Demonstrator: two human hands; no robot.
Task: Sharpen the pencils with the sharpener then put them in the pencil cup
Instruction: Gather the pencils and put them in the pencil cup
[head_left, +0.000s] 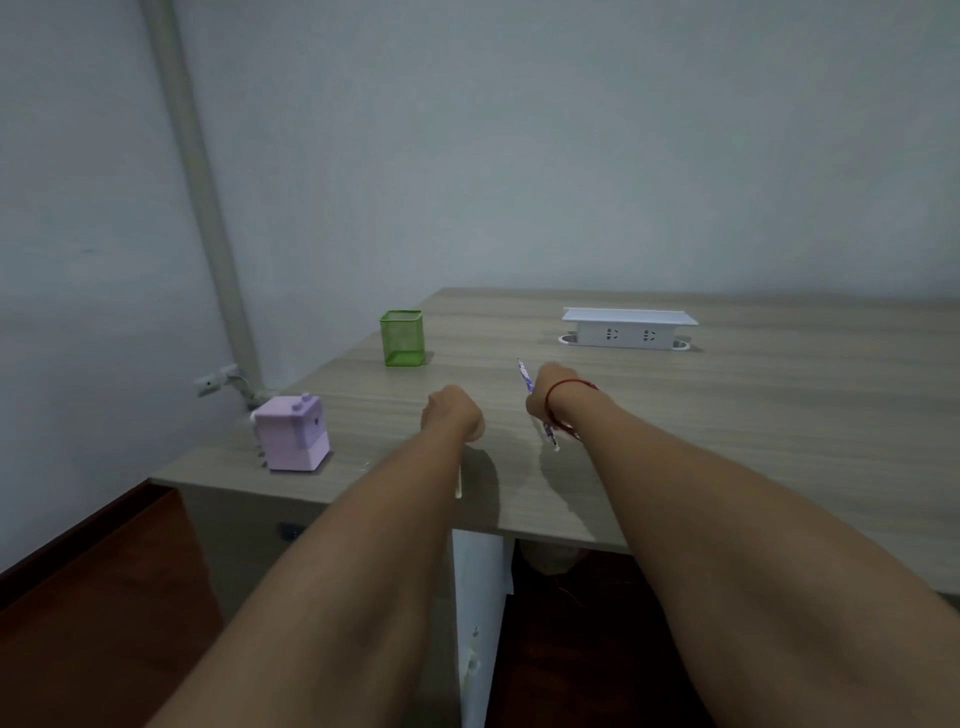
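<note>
A lilac box-shaped pencil sharpener (292, 433) stands near the table's front left corner. The green mesh pencil cup (402, 338) stands further back, with nothing visible inside. My right hand (545, 395) is closed around a purple patterned pencil (525, 375); its tip sticks out past the knuckles and its other end shows below the wrist. My left hand (453, 410) is a fist resting on the table to the left. A pale pencil (458, 480) peeks out from under my left forearm; whether the hand grips it is hidden.
A white socket box (628, 328) with a raised lid sits at the back of the wooden table (727, 415). The table's front edge runs just under my forearms. A wall with a pipe is close on the left.
</note>
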